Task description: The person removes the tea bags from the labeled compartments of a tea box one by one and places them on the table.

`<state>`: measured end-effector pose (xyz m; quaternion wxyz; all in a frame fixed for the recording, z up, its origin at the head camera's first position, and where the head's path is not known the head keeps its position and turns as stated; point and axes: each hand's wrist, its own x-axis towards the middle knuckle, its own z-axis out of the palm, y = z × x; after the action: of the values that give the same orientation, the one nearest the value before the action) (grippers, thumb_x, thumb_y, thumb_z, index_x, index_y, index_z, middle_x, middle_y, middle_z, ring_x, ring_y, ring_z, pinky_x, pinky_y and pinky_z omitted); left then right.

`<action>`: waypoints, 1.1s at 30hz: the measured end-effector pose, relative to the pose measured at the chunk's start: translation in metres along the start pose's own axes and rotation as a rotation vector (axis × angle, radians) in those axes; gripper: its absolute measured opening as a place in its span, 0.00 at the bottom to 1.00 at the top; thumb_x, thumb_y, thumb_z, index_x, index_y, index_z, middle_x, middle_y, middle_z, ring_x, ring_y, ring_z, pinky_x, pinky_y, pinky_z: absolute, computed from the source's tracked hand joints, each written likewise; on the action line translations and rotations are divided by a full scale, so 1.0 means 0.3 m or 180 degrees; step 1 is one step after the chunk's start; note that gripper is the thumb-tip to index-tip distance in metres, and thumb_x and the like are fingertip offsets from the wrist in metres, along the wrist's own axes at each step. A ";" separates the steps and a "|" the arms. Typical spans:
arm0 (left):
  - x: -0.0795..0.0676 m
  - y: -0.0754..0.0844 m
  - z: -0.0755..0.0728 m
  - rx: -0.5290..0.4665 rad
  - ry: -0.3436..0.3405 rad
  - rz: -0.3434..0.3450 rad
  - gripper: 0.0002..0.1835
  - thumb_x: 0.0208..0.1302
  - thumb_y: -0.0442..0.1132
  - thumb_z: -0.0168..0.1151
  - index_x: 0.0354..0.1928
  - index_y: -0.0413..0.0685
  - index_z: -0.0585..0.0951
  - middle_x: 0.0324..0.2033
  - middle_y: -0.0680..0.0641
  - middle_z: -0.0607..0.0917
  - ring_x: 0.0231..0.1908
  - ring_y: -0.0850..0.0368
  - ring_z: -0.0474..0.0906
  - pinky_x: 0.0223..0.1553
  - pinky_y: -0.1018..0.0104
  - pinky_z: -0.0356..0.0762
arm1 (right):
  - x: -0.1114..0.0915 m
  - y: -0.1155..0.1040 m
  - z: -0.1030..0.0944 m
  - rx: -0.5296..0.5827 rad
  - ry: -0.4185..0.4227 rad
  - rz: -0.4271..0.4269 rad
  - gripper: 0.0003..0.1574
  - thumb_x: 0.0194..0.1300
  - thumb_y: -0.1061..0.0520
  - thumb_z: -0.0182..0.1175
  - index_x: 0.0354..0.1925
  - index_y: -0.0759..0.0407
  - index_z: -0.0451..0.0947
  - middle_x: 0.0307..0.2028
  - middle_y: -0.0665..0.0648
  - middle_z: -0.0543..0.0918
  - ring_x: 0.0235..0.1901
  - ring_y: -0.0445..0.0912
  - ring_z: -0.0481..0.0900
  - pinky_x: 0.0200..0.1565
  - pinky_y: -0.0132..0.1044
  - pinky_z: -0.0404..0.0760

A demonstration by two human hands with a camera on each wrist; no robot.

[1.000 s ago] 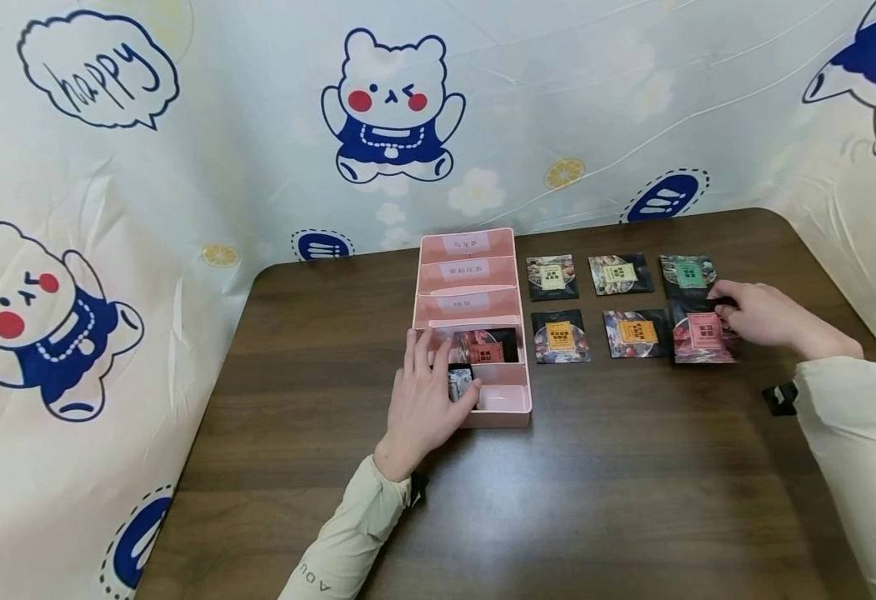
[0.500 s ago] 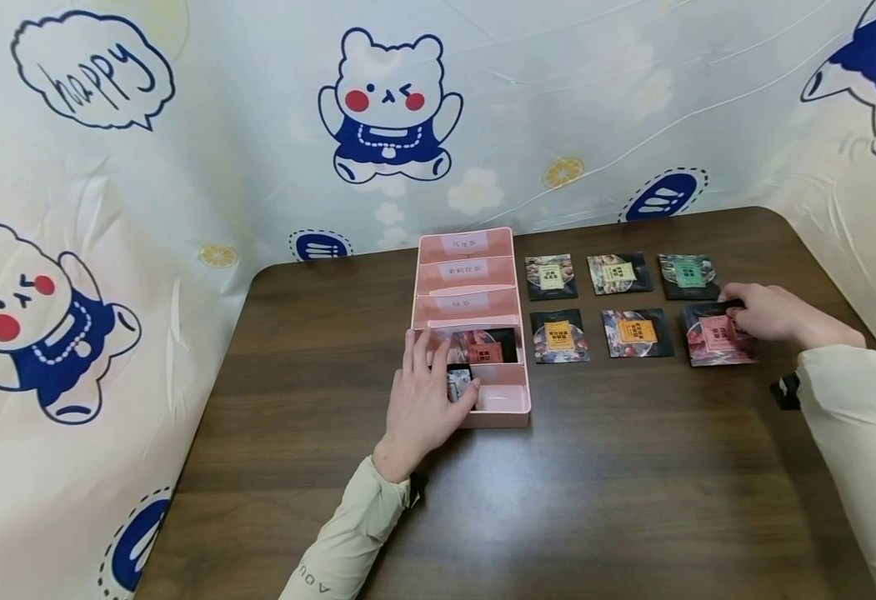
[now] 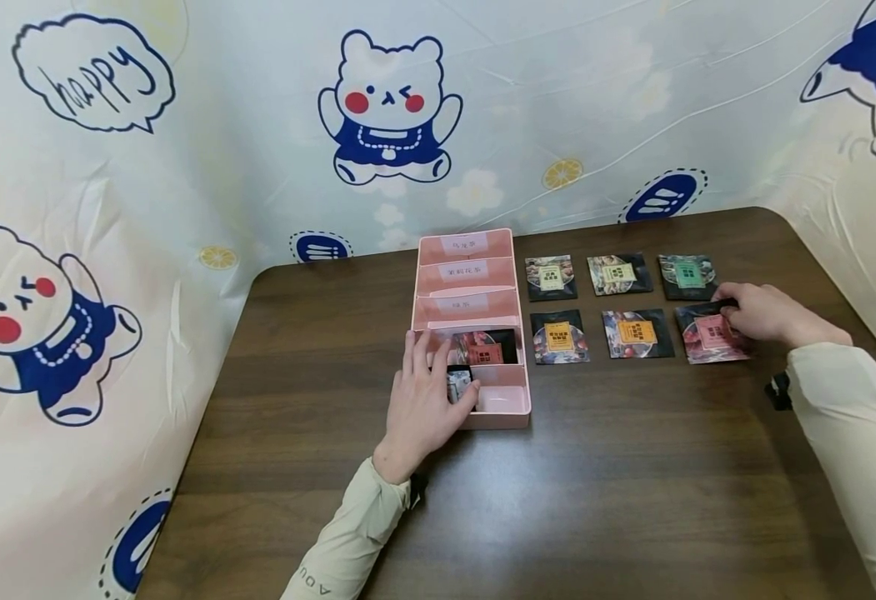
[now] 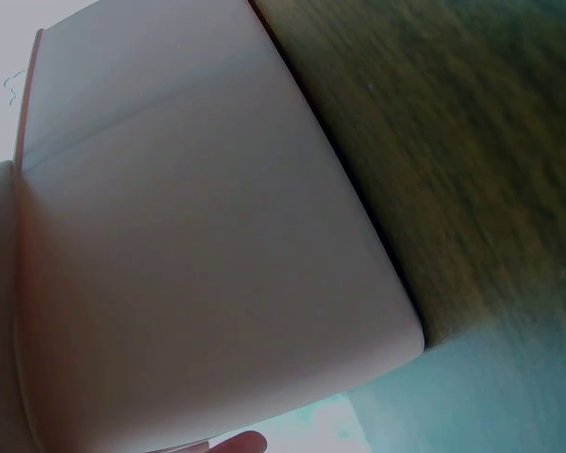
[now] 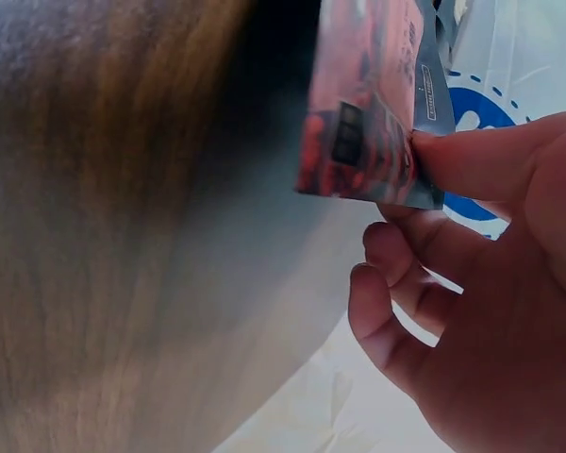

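A dark brown wood-grain table with rounded far corners (image 3: 595, 517) fills the lower middle of the frame, a soft patch of light shining on its surface below centre. Creased pale blue and cream cloth (image 3: 257, 125) rises behind and at both sides, printed with a winking blue-and-white bear (image 3: 388, 108) at upper centre and a cloud-shaped "happy" bubble (image 3: 92, 75) at upper left.
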<state>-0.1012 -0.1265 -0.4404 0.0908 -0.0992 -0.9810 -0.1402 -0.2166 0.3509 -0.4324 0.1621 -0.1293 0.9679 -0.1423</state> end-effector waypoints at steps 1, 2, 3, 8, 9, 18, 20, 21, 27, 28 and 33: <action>0.000 0.000 0.000 0.0008 0.0003 0.0002 0.37 0.60 0.64 0.53 0.64 0.48 0.71 0.70 0.41 0.61 0.74 0.38 0.48 0.52 0.41 0.75 | 0.002 0.001 0.001 0.0018 -0.0010 0.0027 0.15 0.63 0.64 0.48 0.46 0.69 0.73 0.31 0.65 0.78 0.30 0.56 0.73 0.32 0.44 0.70; -0.001 0.000 0.000 0.0009 0.0016 0.0008 0.37 0.59 0.64 0.53 0.64 0.48 0.71 0.70 0.41 0.61 0.74 0.38 0.48 0.51 0.41 0.75 | 0.004 0.002 0.003 0.0032 -0.0019 0.0049 0.15 0.63 0.64 0.48 0.47 0.70 0.72 0.32 0.65 0.78 0.30 0.56 0.73 0.31 0.44 0.70; -0.001 -0.001 0.000 0.0012 0.0023 0.0012 0.37 0.60 0.64 0.53 0.64 0.48 0.71 0.70 0.41 0.61 0.74 0.38 0.48 0.51 0.41 0.75 | 0.005 0.004 0.005 0.0057 -0.0027 0.0068 0.16 0.63 0.64 0.48 0.48 0.70 0.72 0.32 0.66 0.78 0.31 0.57 0.73 0.31 0.44 0.70; -0.002 -0.001 0.001 0.0012 0.0036 0.0018 0.37 0.59 0.64 0.53 0.64 0.48 0.71 0.70 0.40 0.61 0.74 0.38 0.48 0.51 0.41 0.75 | 0.003 0.006 0.010 0.0135 -0.0049 0.0138 0.19 0.65 0.63 0.48 0.52 0.72 0.69 0.37 0.70 0.77 0.33 0.58 0.72 0.31 0.44 0.70; -0.002 -0.001 0.001 0.0014 0.0032 0.0015 0.37 0.59 0.64 0.53 0.64 0.48 0.71 0.70 0.41 0.61 0.74 0.38 0.48 0.51 0.41 0.75 | 0.002 0.006 0.012 0.0136 -0.0034 0.0142 0.20 0.65 0.63 0.48 0.52 0.72 0.69 0.37 0.71 0.77 0.33 0.59 0.72 0.32 0.45 0.71; -0.002 0.001 0.000 -0.0023 0.0019 0.0006 0.37 0.60 0.64 0.52 0.64 0.48 0.71 0.71 0.41 0.60 0.74 0.39 0.47 0.52 0.41 0.74 | -0.008 0.012 0.023 0.0186 0.0021 0.0272 0.21 0.65 0.61 0.50 0.53 0.72 0.67 0.37 0.71 0.76 0.33 0.60 0.71 0.36 0.54 0.71; -0.003 0.001 -0.001 -0.0021 0.0015 0.0002 0.37 0.60 0.64 0.52 0.64 0.48 0.71 0.71 0.41 0.60 0.74 0.39 0.47 0.52 0.41 0.74 | -0.007 0.012 0.023 0.0213 0.0021 0.0311 0.21 0.66 0.61 0.50 0.53 0.73 0.66 0.36 0.71 0.75 0.33 0.60 0.71 0.37 0.54 0.71; -0.003 0.001 -0.001 -0.0014 0.0012 -0.0001 0.37 0.60 0.64 0.52 0.64 0.48 0.71 0.71 0.41 0.60 0.74 0.39 0.47 0.52 0.41 0.74 | -0.006 0.012 0.023 0.0215 0.0022 0.0320 0.21 0.66 0.60 0.50 0.54 0.73 0.66 0.36 0.71 0.75 0.33 0.60 0.71 0.37 0.54 0.71; -0.003 0.002 -0.003 -0.0005 0.0032 0.0013 0.36 0.60 0.64 0.52 0.63 0.48 0.71 0.70 0.41 0.61 0.74 0.38 0.48 0.51 0.40 0.75 | 0.002 0.009 0.025 0.0246 -0.0012 0.0376 0.23 0.66 0.59 0.50 0.54 0.73 0.65 0.37 0.72 0.75 0.34 0.61 0.71 0.37 0.56 0.71; -0.003 0.002 -0.003 -0.0007 0.0035 0.0014 0.36 0.60 0.64 0.52 0.63 0.48 0.71 0.70 0.41 0.61 0.74 0.38 0.48 0.51 0.40 0.75 | 0.003 0.009 0.027 0.0251 -0.0021 0.0388 0.23 0.66 0.59 0.51 0.55 0.73 0.65 0.37 0.72 0.75 0.34 0.61 0.71 0.37 0.56 0.71; -0.001 0.002 -0.002 0.0012 0.0019 0.0011 0.36 0.60 0.64 0.52 0.63 0.48 0.72 0.70 0.41 0.61 0.74 0.38 0.48 0.51 0.41 0.75 | 0.007 0.012 0.035 0.0262 -0.0022 0.0449 0.23 0.66 0.58 0.51 0.55 0.72 0.65 0.38 0.72 0.74 0.34 0.61 0.71 0.36 0.55 0.71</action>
<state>-0.1007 -0.1263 -0.4397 0.0941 -0.1003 -0.9808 -0.1385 -0.2156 0.3511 -0.4437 0.1803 -0.0544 0.9673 -0.1697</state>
